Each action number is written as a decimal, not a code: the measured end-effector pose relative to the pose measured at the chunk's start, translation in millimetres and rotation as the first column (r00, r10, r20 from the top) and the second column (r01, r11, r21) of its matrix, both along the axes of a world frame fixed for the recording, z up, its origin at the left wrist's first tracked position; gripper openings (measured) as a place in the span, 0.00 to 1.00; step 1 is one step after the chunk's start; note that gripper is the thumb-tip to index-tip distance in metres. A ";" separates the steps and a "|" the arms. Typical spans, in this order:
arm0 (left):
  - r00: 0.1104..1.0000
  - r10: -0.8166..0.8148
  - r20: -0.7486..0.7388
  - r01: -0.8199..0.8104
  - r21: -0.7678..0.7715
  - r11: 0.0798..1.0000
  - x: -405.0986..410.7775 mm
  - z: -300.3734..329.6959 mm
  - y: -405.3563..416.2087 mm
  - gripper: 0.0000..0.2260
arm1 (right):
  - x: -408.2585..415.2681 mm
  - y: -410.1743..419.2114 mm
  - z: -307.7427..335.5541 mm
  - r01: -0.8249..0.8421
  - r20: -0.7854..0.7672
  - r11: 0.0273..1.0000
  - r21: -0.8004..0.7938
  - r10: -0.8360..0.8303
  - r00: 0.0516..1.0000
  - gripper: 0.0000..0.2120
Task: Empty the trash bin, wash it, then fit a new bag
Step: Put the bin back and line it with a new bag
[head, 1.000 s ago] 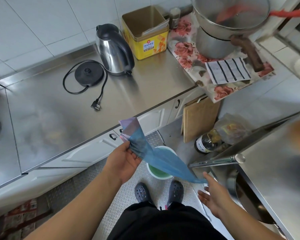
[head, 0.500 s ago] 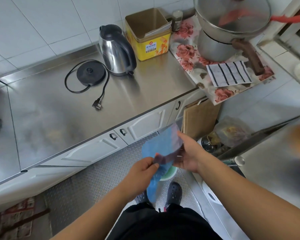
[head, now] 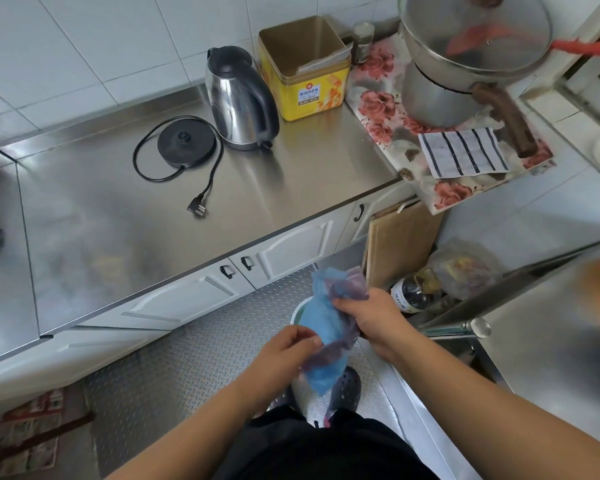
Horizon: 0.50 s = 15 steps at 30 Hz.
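Two hands held a thin blue bag (head: 326, 327) in the air above the floor. The left hand (head: 284, 355) pinched the lower part of the bag with its thumb and fingers. The right hand (head: 371, 317) gripped the upper part, with its fingers curled round the crumpled plastic. The hands were close together, one on each side of the bag.

Right under the bag stood a small round bin (head: 300, 310) on the metal floor (head: 187, 358). Only a bit of its pale rim showed, because the bag hid most of it. Two dark shoes (head: 345, 389) stood just beside the bin.

On the shiny steel bench (head: 118, 220), a silver kettle (head: 238, 98) stood near the back edge. Its black base (head: 187, 141) lay beside it, and the cord's plug (head: 197, 209) lay loose on the bench. A yellow tin (head: 305, 71) stood open next to the kettle. At the right end of the bench, a big pot (head: 464, 60) sat on a flowery mat (head: 385, 109). A striped cloth (head: 463, 152) lay on that mat too.

A wooden board (head: 400, 244) leaned by the white cupboard doors (head: 284, 251), and a dark bottle (head: 411, 296) stood near it on the floor.
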<state>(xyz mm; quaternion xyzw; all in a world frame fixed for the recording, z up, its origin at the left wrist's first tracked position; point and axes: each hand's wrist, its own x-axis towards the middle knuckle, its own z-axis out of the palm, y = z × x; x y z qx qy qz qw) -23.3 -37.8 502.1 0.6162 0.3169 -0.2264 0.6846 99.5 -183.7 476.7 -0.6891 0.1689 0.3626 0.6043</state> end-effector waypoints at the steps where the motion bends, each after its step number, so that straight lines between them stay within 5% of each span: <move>1: 0.999 0.029 0.017 -0.030 0.069 0.997 3.7 0.6 0.1 0.16 | -2.8 0.8 2.5 -0.058 0.021 0.998 0.006 0.058 0.998 0.14; 4: 0.984 -0.061 0.168 -0.017 0.424 0.906 20.1 6.9 5.4 0.29 | -9.1 3.1 7.6 -0.220 0.059 0.975 -0.010 0.221 0.974 0.19; 6: 0.938 -0.170 0.302 -0.007 0.507 0.862 33.7 8.1 11.6 0.33 | -11.2 4.8 9.2 -0.282 0.072 0.959 -0.028 0.283 0.956 0.19; 9: 0.933 -0.170 0.318 -0.010 0.495 0.869 49.5 7.5 20.9 0.14 | -13.5 5.4 13.0 -0.282 0.078 0.959 0.011 0.280 0.957 0.22; 12: 0.969 -0.058 0.240 -0.062 0.464 0.884 52.5 4.1 28.1 0.05 | -12.3 3.6 16.1 -0.109 0.037 0.994 0.020 0.109 0.993 0.40; 15: 0.977 0.030 0.213 -0.129 0.465 0.876 45.3 -0.5 36.3 0.07 | -7.1 -0.8 14.3 0.061 -0.011 0.998 -0.021 -0.061 0.998 0.26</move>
